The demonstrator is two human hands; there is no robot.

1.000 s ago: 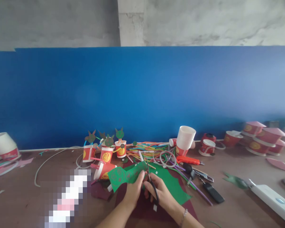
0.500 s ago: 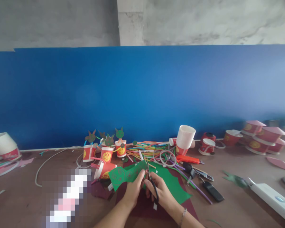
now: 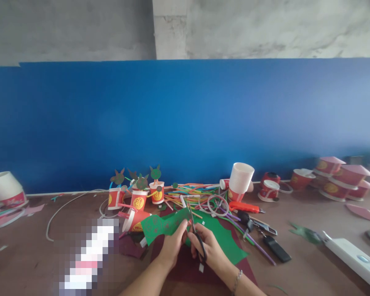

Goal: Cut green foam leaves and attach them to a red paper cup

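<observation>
My left hand [image 3: 174, 244] pinches a strip of green paper [image 3: 155, 228] with shapes drawn on it, thumb on top. Black-handled scissors [image 3: 199, 241] are in my right hand [image 3: 210, 246], their blades pointing up and away beside my left fingertips. The paper's right end lies at the blades; whether they are biting into it I cannot tell. Under both hands are a larger green sheet [image 3: 226, 238] and a dark red sheet [image 3: 187, 271] on the brown table.
Decorated paper cups [image 3: 139, 202] stand behind at the left, one tipped over. Coloured pipe cleaners [image 3: 191, 191], a stack of white cups [image 3: 240, 181], an orange cutter [image 3: 244, 206] and keys [image 3: 246, 222] lie beyond my hands. At the right is a white glue gun [image 3: 354, 257].
Both hands stay almost in place. The green paper strip has shifted very slightly, and the scissors blades have tilted a little.
</observation>
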